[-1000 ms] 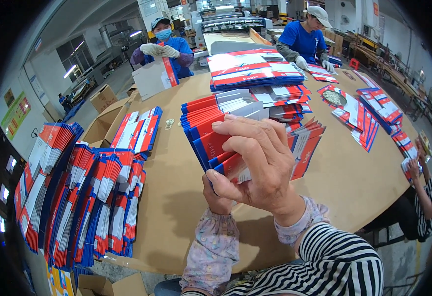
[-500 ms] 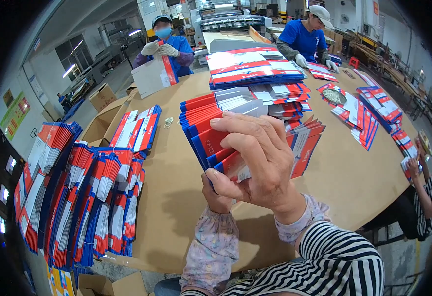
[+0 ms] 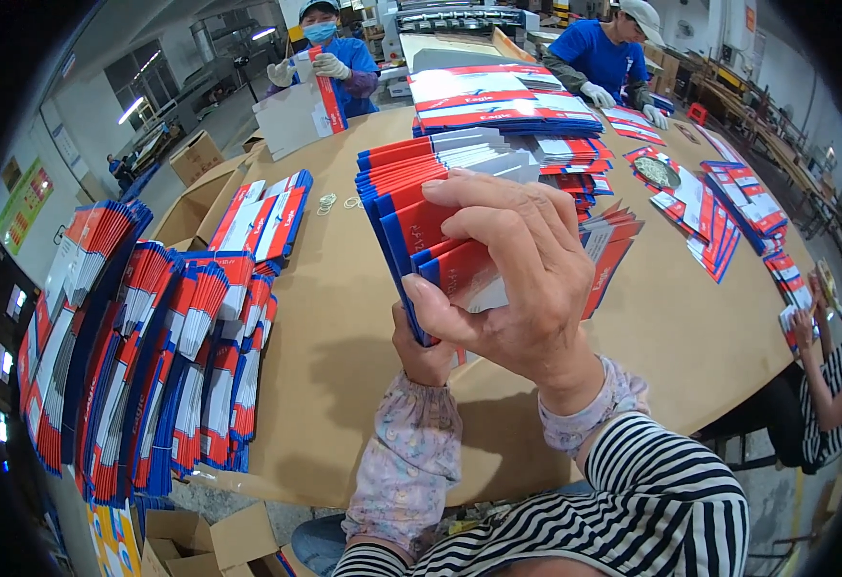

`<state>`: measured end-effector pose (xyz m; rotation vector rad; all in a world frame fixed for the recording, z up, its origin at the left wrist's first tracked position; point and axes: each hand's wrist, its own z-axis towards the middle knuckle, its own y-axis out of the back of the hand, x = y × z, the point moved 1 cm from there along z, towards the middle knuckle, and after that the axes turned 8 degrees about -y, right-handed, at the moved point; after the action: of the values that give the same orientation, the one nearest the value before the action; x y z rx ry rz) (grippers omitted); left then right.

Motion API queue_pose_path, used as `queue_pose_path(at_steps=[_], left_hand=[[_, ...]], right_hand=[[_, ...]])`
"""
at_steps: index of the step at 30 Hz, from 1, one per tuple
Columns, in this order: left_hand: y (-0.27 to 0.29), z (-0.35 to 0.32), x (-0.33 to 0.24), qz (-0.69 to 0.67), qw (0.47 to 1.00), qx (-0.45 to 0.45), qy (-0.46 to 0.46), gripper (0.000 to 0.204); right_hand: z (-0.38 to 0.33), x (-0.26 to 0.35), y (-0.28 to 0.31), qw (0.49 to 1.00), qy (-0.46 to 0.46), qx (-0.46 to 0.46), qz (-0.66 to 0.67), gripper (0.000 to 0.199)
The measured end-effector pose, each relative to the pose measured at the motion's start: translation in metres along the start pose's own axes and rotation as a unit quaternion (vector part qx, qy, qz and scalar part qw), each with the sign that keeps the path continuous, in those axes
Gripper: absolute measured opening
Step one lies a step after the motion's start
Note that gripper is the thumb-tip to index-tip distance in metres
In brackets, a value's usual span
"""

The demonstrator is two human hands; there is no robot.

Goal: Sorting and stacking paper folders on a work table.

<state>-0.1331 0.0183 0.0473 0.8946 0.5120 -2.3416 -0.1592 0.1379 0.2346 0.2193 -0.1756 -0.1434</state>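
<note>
A fanned stack of folded flat cardboard cartons, red, white and blue, is held upright above the table. My left hand grips it low down; most of those fingers are hidden behind the cartons and my other hand. Across the near face lies my right hand, its bent fingertips on the red panels and its thumb against the lower carton edges. Between thumb and fingers a few cartons stand slightly apart from the others. Behind the right hand, more red and white cartons spread out, partly covered.
Banded carton bundles crowd the brown table's left side. A tall carton pile stands beyond my hands, with a dish of rubber bands to its right. Two gloved co-workers handle cartons across the table; another person's hand is at right.
My hands and the held stack have risen slightly in the picture, my right hand also shifting a little right. The far-left co-worker's one gloved hand has moved away from the carton's top.
</note>
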Motion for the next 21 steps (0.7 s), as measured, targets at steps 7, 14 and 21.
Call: queue_pose_path(at_steps=[7, 14, 21], left_hand=[[-0.004, 0.006, -0.015, -0.127, 0.989, 0.029, 0.069, 0.058], [-0.005, 0.008, -0.017, -0.142, 0.986, 0.029, 0.081, 0.059], [-0.003, 0.003, -0.006, -0.095, 0.994, 0.007, 0.058, 0.055]], right_hand=[[0.002, 0.003, 0.005, 1.000, 0.003, 0.010, 0.004, 0.034], [0.000, -0.007, 0.006, 0.999, 0.042, 0.014, 0.005, 0.027], [-0.004, -0.001, 0.022, 0.999, 0.009, 0.051, 0.005, 0.024]])
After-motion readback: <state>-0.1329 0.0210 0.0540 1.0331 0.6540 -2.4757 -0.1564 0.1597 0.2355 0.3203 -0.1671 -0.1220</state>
